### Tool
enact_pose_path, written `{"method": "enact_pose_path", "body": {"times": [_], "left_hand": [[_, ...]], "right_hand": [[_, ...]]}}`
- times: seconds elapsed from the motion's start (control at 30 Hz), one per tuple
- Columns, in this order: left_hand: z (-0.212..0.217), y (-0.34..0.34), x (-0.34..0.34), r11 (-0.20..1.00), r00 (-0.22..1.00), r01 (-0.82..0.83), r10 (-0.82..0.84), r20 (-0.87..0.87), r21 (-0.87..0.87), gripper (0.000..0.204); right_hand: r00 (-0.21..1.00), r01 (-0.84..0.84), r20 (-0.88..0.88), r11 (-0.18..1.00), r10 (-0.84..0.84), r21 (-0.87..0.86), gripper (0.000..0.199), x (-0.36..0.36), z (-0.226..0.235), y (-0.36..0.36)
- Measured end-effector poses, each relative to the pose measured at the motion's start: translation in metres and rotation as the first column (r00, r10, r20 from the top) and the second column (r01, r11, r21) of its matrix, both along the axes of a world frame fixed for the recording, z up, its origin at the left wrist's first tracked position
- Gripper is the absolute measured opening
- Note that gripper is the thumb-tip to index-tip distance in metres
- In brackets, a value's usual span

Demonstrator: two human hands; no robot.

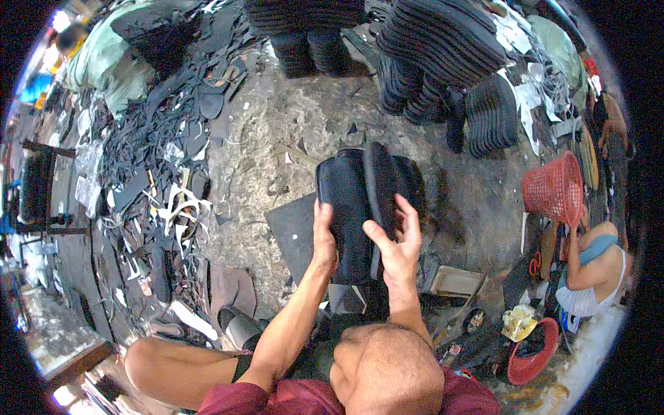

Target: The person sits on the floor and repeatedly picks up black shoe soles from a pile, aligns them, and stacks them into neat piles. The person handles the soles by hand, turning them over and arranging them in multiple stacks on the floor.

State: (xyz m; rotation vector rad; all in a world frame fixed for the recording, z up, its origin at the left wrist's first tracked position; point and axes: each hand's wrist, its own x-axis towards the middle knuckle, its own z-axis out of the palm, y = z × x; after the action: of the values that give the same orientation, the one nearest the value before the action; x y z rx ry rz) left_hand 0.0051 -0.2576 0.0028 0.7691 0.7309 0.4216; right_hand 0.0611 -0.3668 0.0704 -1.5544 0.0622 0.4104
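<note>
In front of me stands a bundle of black shoe soles point(346, 207), upright and edge-on. My left hand point(325, 238) presses along the left side of the bundle, with some of its fingers hidden behind it. A single thick black sole point(378, 187) leans at the bundle's right side. My right hand point(398, 245) grips this sole, thumb on its near face and fingers around its right side. Beneath the bundle lies a flat dark sheet point(290, 232).
Tall stacks of black soles point(443, 38) stand at the far side. Heaped dark offcuts point(155, 145) cover the floor at left. At right, a person point(591, 277) sits by a red basket point(553, 187). A red basin point(534, 356) and red-handled scissors point(535, 263) lie nearer.
</note>
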Motion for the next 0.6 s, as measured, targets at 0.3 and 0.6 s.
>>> {"method": "enact_pose_path", "body": {"times": [0.3,0.6], "left_hand": [[-0.018,0.001,-0.015,0.983,0.999,0.043,-0.046,-0.011,-0.176,0.076],[-0.032,0.011,-0.030,0.998,0.979,0.029,-0.017,-0.205,0.056,0.065]], "right_hand": [[0.997,-0.047,-0.054,0.988,0.056,0.150,0.087,-0.009,-0.007,-0.005],[0.955,-0.152,-0.211,0.956,0.207,0.251,0.092,-0.016,-0.016,-0.005]]}}
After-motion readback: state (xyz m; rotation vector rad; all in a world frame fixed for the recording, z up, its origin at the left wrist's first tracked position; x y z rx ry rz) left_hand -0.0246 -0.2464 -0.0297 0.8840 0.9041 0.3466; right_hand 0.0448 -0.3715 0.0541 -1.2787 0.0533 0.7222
